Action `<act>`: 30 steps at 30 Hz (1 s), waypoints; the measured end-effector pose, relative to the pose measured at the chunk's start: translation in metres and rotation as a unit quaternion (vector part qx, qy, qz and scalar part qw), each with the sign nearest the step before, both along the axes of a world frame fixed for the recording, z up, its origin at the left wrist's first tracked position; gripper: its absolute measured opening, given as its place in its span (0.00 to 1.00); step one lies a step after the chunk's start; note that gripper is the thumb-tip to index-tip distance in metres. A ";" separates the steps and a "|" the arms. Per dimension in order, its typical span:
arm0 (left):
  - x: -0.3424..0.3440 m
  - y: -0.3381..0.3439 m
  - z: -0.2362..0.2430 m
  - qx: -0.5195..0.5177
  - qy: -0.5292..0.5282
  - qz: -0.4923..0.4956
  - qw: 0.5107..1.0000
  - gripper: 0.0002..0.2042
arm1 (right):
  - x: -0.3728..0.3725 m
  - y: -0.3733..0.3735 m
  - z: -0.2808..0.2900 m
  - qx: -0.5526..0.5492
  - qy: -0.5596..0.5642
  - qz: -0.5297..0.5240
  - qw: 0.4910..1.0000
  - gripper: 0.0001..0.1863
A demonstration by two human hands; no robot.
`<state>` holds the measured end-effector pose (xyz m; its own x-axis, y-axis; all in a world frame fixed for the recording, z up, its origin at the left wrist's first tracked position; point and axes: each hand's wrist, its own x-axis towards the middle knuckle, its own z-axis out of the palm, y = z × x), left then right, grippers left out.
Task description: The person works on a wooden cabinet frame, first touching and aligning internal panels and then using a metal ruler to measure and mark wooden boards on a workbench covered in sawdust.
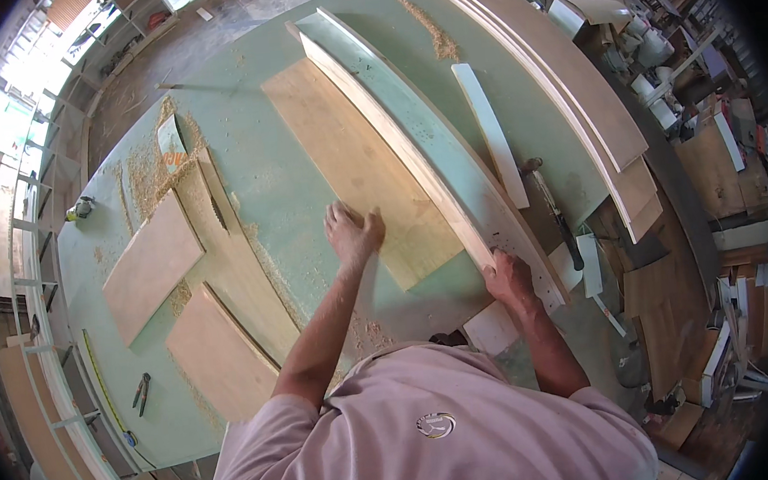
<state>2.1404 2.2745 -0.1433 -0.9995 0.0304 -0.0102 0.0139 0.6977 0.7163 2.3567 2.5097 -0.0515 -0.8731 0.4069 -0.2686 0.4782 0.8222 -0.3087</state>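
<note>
Over the green table [282,203], we have our hands apart: our right hand [508,282] is clamped on the near end of a long pale wood strip [403,155] beside a brown panel [362,169]; our left hand [355,233], thumb and fingers parted, is by the panel's left edge, contact unclear.

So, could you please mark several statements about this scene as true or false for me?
1. The right hand touches the near end of the long pale rail. True.
2. The left hand holds the hammer. False: the hammer lies right of the long pale rail, apart from the left hand.
3. The pliers lie near the tape measure. True.
4. The white strip lies left of the long pale rail. False: the white strip lies right of it.
</note>
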 end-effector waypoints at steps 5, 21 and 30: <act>-0.023 0.019 0.003 -0.127 -0.024 -0.073 0.989 0.45 | 0.008 0.001 -0.003 -0.007 0.025 -0.008 1.000 0.13; -0.032 0.017 0.014 -0.105 -0.031 -0.176 0.978 0.44 | 0.043 0.022 0.022 -0.133 0.053 -0.035 0.989 0.21; -0.034 0.013 -0.007 -0.092 -0.013 -0.181 0.979 0.46 | 0.077 0.000 -0.003 -0.157 0.239 -0.058 0.956 0.19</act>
